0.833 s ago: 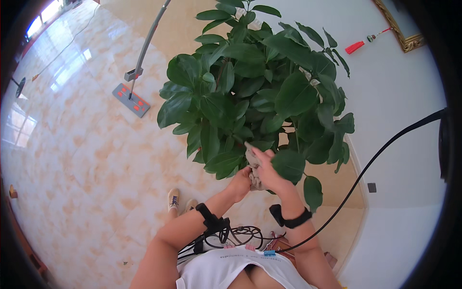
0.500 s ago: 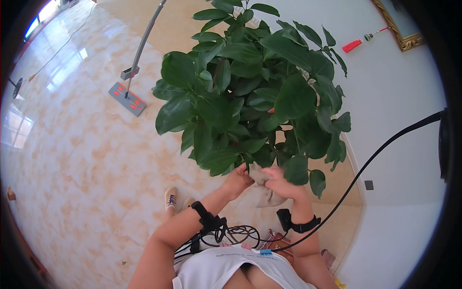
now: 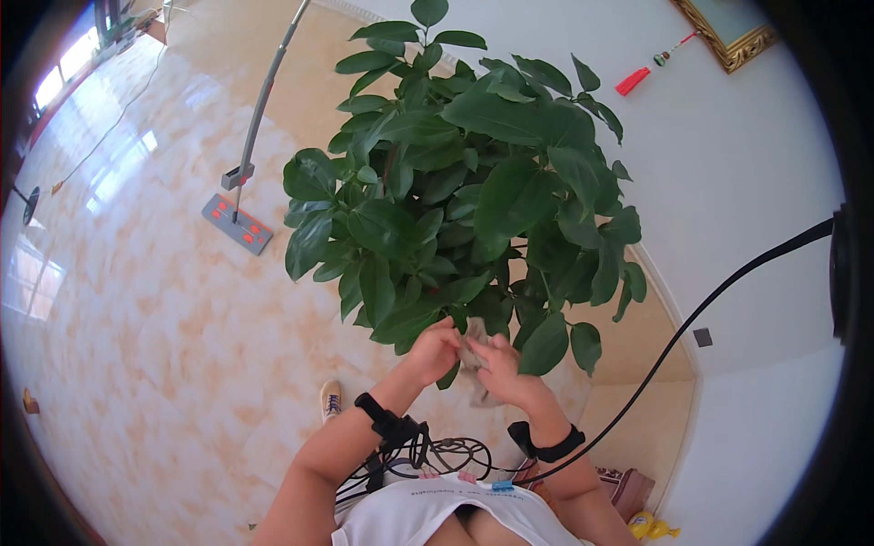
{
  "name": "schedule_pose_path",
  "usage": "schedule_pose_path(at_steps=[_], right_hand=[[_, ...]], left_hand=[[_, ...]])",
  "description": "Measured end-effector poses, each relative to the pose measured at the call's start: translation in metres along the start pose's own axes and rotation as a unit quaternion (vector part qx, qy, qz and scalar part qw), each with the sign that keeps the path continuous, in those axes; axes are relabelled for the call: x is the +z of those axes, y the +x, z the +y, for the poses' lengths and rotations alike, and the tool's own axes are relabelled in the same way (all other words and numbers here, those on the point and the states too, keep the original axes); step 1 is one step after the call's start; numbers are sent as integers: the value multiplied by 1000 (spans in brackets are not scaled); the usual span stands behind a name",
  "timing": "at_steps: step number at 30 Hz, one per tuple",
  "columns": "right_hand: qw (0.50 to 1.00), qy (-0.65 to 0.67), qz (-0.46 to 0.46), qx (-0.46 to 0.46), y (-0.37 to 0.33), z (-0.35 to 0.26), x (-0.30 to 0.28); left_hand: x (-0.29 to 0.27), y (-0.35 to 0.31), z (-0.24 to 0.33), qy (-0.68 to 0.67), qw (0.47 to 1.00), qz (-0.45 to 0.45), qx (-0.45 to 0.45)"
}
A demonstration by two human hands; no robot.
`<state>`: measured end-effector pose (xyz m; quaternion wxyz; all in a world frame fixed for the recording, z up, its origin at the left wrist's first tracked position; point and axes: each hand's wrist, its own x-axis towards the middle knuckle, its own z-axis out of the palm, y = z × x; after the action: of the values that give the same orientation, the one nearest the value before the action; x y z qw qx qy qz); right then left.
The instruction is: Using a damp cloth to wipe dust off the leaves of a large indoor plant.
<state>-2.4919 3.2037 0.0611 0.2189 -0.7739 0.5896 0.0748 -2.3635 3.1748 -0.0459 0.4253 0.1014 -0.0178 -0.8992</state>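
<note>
the floor (image 3: 182,318) of glossy cream tile with peach marbling runs left of and below a big, bushy plant with broad dark-green leaves (image 3: 455,182), and the windows shine back off it at the far left. a tan stone-like strip (image 3: 637,364) lies below and to the right of the plant, and beyond that, on the plant's right, rises a plain white wall (image 3: 756,173).

counting what i see from here: one plant, its leaves too many to number; one flat grey mop with orange patches (image 3: 237,225), left of the plant; one ornate gold picture frame (image 3: 748,52) and one red tassel (image 3: 633,81), both to the plant's upper right; one small dark square plate (image 3: 702,338) on the wall, to the plant's lower right; one pale laced shoe (image 3: 331,398) showing, below the plant on its left; two black wrist straps (image 3: 560,446), one per arm.

two hands work at the plant's lowest leaves. the right hand (image 3: 503,369) grips one crumpled beige cloth (image 3: 482,395), which hangs from its fingers just under the plant's foliage. the left hand (image 3: 434,350) is right beside it, fingers curled narrow against the leaves; i can't tell what is pinched there.
</note>
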Motion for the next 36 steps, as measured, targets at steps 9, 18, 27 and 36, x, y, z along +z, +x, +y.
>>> schedule_pose_path(at_steps=[9, 18, 27, 36], right_hand=[[876, 394, -259, -98, -30, -12, -52], [558, 815, -121, -100, -6, -44, -54], [554, 829, 47, 70, 26, -46, -47], [959, 140, 207, 134, 131, -35, -38]], left_hand=[[45, -43, 62, 388, 916, 87, 50], [47, 81, 105, 544, 779, 175, 258], [11, 107, 85, 638, 692, 228, 250], [7, 122, 99, 178, 964, 118, 158]])
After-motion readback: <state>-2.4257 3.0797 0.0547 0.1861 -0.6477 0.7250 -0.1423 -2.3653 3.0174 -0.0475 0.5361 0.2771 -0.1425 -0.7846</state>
